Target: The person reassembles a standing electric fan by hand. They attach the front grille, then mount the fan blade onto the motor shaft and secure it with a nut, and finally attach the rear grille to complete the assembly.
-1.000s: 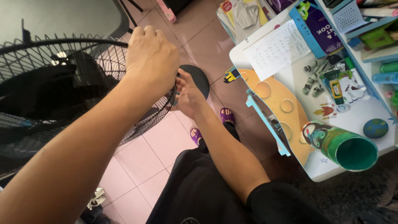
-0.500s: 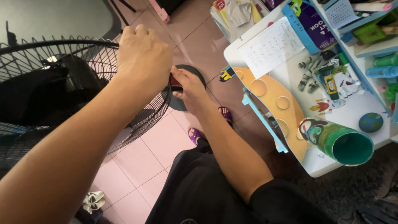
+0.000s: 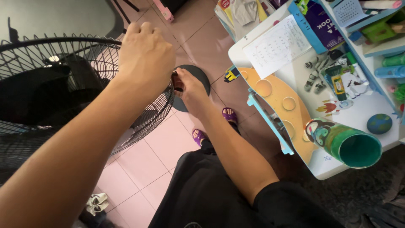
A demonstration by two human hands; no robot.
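Left hand (image 3: pixel 145 57) is closed in a fist over the rim of the black wire fan guard (image 3: pixel 63 97), gripping it from above at its right edge. Right hand (image 3: pixel 190 90) sits just right of that same rim spot, fingers narrowed in a pinch on a small dark reddish piece (image 3: pixel 177 81) pressed against the guard's edge; what the piece is cannot be told. Both hands meet at one point on the rim, left above, right below and beside. The guard lies mostly left of the hands, its round face tilted toward the camera, dark blades behind the wires. Under the guard's right edge, a round black fan base (image 3: pixel 198 76) on the pink tiled floor (image 3: pixel 143 160). Well right of the guard, a white children's desk (image 3: pixel 363 114) with a green cup (image 3: pixel 350 143) on its side and a sheet of paper (image 3: pixel 278 46).
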